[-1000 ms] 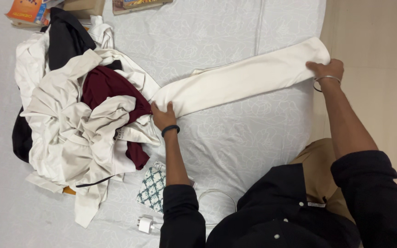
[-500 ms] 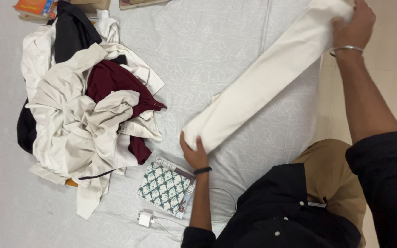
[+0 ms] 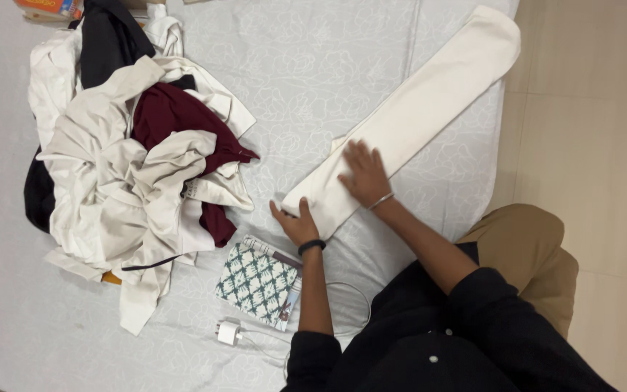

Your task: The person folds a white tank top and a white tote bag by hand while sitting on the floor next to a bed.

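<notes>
A long cream garment (image 3: 429, 101), folded into a narrow strip, lies diagonally on the pale patterned bedsheet (image 3: 306, 65), from the bed's far right corner down to the middle. My left hand (image 3: 295, 221), with a black band on the wrist, grips the strip's near end. My right hand (image 3: 363, 174), with a silver bangle, lies flat with fingers spread on the strip just above the left hand.
A heap of white, beige, maroon and black clothes (image 3: 125, 152) fills the left of the bed. A green-and-white patterned notebook (image 3: 259, 282) and a white charger with cable (image 3: 228, 332) lie by my left arm. Tan tiled floor (image 3: 596, 145) runs along the right.
My right hand let go of the strip's far end and came down flat onto its near part. The garment's far end now rests on the bed. My left hand stays at the near end.
</notes>
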